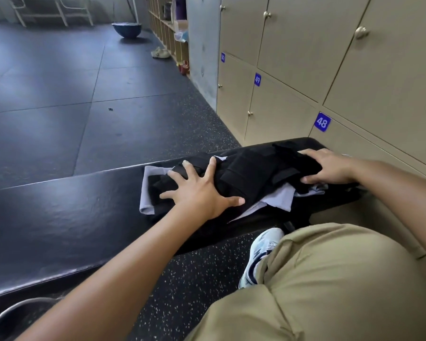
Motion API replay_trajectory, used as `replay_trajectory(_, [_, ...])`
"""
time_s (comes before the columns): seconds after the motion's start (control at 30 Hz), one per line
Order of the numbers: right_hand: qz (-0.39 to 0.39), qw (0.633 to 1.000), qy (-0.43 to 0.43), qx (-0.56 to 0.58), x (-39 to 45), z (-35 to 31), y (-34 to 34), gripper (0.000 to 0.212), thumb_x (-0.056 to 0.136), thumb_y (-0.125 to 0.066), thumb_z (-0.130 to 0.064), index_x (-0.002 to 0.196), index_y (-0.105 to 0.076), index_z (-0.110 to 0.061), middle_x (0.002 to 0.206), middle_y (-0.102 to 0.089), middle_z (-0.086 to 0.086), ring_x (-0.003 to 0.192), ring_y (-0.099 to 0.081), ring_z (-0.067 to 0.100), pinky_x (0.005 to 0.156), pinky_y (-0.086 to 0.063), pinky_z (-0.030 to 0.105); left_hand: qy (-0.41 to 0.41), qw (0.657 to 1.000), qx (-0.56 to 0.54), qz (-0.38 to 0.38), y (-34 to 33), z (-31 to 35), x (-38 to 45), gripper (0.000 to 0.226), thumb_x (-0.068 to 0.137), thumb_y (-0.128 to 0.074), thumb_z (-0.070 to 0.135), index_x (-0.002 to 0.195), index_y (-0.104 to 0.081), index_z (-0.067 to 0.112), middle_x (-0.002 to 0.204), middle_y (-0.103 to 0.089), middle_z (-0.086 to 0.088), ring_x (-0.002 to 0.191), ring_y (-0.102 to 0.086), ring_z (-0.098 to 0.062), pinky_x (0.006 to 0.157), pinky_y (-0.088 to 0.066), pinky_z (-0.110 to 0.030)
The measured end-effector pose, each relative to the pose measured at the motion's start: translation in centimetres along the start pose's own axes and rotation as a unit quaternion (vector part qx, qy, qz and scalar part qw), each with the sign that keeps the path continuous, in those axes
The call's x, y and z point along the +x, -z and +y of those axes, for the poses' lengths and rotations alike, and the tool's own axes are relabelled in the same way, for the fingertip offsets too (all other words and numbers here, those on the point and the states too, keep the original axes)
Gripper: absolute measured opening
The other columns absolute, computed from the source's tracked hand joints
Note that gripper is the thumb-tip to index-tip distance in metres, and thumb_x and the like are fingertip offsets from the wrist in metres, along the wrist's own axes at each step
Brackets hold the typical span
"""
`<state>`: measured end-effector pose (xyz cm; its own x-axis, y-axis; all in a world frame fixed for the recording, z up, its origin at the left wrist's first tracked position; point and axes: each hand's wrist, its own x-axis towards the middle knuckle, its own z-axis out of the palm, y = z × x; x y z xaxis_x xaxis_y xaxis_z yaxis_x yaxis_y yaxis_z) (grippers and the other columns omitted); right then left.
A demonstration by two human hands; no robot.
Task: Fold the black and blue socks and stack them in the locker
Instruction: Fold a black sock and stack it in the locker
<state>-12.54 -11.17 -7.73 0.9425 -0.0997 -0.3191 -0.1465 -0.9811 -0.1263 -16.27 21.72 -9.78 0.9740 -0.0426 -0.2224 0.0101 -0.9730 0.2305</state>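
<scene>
Head view, on the black bench (59, 212): we saw the socks (246, 175), black and pale blue, piled beside the lockers (293, 57).
Left hand (202, 193): fingers spread flat, pressing the pile's left end.
Right hand (330, 166): fingers straight, resting on its right end.

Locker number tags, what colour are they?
Blue with white digits, as on the tag reading 48; clearest in the head view, the only view.

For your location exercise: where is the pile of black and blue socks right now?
In the head view, the sock pile lies on the black bench beside locker 48.
</scene>
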Motion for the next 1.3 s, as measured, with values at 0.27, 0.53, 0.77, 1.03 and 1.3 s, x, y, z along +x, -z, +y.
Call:
replay_trajectory(0.27, [0.075,0.997,0.026,0.018,-3.3,-4.7,0.6,0.077,0.081,-0.073,-0.043,0.149,-0.036,-0.038,0.150,-0.043,0.005,0.138,-0.040,0.031,0.113,-0.037,0.052,-0.031,0.999,0.004,0.011,2.0,-2.1,-0.4,0.105,0.076,-0.044,0.092,0.159,-0.007,0.042,0.166,-0.017,-0.008,0.149,-0.020,-0.043,0.104,-0.041,-0.063])
replay_trajectory(0.53, [0.084,0.984,0.153,0.030,-8.3,-14.5,2.5,0.045,0.090,-0.067,-0.029,0.134,-0.059,-0.027,0.138,-0.061,-0.003,0.127,-0.056,0.018,0.106,-0.042,0.031,-0.068,0.988,-0.015,0.138,6.3,-9.3,-2.2,0.058,0.091,-0.049,0.073,0.126,-0.058,0.028,0.123,-0.069,-0.001,0.112,-0.063,-0.033,0.083,-0.049,-0.040])
replay_trajectory(0.77, [0.056,0.961,0.270,0.016,-9.6,-24.7,0.6,0.037,0.091,-0.066,-0.037,0.127,-0.060,-0.032,0.132,-0.063,-0.007,0.120,-0.058,0.015,0.104,-0.046,0.034,-0.008,0.977,-0.010,0.214,9.2,-19.9,-5.1,0.046,0.093,-0.050,0.067,0.115,-0.065,0.031,0.111,-0.075,0.002,0.105,-0.067,-0.031,0.085,-0.055,-0.042])
replay_trajectory(1.03, [0.045,0.930,0.363,0.044,-9.9,-34.5,-3.4,0.034,0.093,-0.066,-0.035,0.127,-0.059,-0.033,0.108,-0.066,-0.014,0.118,-0.058,0.008,0.104,-0.046,0.032,0.115,0.962,0.011,0.247,10.1,-32.4,-9.3,0.036,0.095,-0.055,0.057,0.109,-0.068,0.026,0.105,-0.076,-0.001,0.100,-0.068,-0.031,0.075,-0.047,-0.035])
replay_trajectory(1.3, [0.040,0.913,0.406,0.029,-10.3,-37.9,-6.7,0.040,0.096,-0.062,-0.042,0.135,-0.055,-0.036,0.134,-0.059,-0.014,0.121,-0.055,0.007,0.098,-0.037,0.025,0.291,0.931,0.013,0.221,10.0,-44.7,-11.1,0.062,0.093,-0.059,0.058,0.141,-0.047,0.020,0.144,-0.048,-0.016,0.131,-0.045,-0.042,0.104,-0.044,-0.052])
